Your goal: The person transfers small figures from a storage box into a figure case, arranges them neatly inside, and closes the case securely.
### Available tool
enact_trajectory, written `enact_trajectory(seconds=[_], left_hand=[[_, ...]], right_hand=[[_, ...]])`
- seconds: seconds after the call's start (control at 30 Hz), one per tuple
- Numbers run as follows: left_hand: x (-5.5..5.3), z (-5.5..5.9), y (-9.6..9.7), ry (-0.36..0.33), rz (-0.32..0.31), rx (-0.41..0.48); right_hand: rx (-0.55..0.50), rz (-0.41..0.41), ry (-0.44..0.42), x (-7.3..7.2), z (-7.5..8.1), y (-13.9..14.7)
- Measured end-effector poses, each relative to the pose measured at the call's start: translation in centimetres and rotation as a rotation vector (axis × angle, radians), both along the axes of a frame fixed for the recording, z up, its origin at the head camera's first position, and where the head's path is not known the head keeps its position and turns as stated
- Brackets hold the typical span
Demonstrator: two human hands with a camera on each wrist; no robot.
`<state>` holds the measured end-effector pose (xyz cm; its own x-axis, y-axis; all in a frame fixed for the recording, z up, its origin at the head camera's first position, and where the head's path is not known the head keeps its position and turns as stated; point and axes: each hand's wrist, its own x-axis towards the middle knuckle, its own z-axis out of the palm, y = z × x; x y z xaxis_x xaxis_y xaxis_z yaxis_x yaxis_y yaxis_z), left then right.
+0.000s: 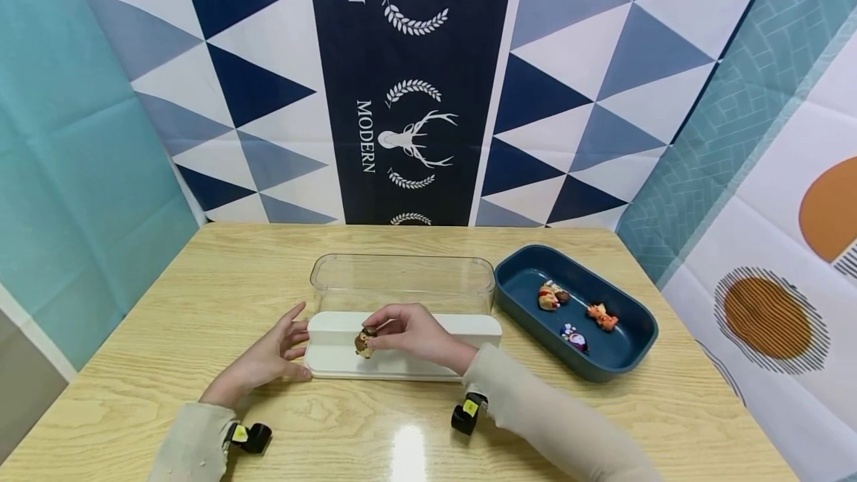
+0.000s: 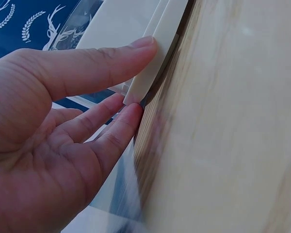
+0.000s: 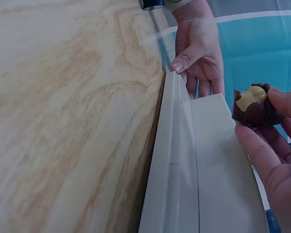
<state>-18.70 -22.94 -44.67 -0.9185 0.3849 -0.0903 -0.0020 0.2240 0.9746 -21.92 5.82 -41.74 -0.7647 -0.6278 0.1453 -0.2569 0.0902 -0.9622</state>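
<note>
A small brown-and-tan toy figurine [image 1: 363, 345] is pinched between the thumb and fingers of my right hand [image 1: 415, 337], over the white stepped base [image 1: 428, 370]. The right wrist view shows the figurine [image 3: 254, 106] above the base's raised step, with a gap below it. At the base's left end is my left hand [image 1: 271, 355], fingers spread. Its thumb [image 2: 104, 65] lies against the front corner in the left wrist view, and fingertips touch the end. Directly behind the base stands a clear plastic cover [image 1: 402, 274].
A dark blue tray [image 1: 529, 337] sits on the right, angled, close to the clear cover. Inside lie a tan-and-red figurine [image 1: 550, 296], an orange figurine [image 1: 602, 317] and a purple-and-white figurine [image 1: 574, 338]. The wooden table [image 1: 361, 430] ends at a patterned cloth backdrop [image 1: 408, 192].
</note>
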Motion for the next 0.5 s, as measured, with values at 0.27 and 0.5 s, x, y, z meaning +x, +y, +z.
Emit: enact_trajectory(seconds=[0.27,0.5], left_hand=[[0.0,0.0,0.1,0.003,0.003,-0.01],[-0.1,0.0,0.1,0.009,0.014,-0.007]], right_hand=[[0.049,-0.018,0.084,-0.2,0.1,-0.9],[0.07,-0.015,0.098,-0.1,0.4,-1.7]])
